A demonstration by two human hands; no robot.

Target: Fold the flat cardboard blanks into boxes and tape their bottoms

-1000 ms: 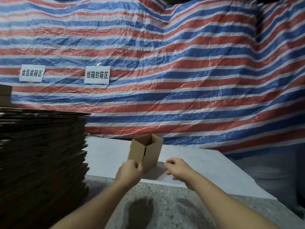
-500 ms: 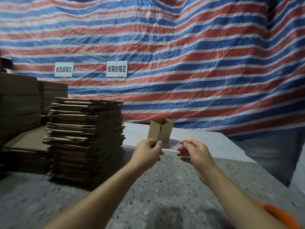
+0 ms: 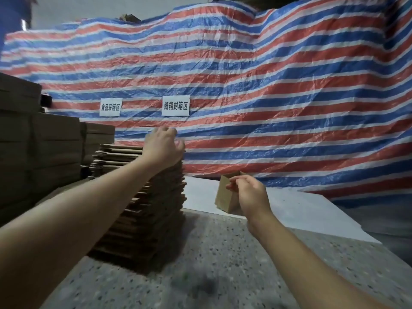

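A tall stack of flat cardboard blanks stands at the centre left on the speckled floor. My left hand reaches over the stack's top right corner, fingers loosely curled above the top blank; nothing shows in it. A small folded cardboard box, open side up and slightly tilted, stands on a white sheet. My right hand hovers in front of the box with fingers loosely curled and nothing in them. It hides the box's right side, and I cannot tell whether it touches the box.
Larger piles of brown cardboard fill the far left. A red, white and blue striped tarp hangs behind everything, with two white paper signs on it. Speckled floor spreads in front.
My left hand has left the small box and risen to the top of the blank stack. The box now stands alone on the white sheet. My view has swung left and up.
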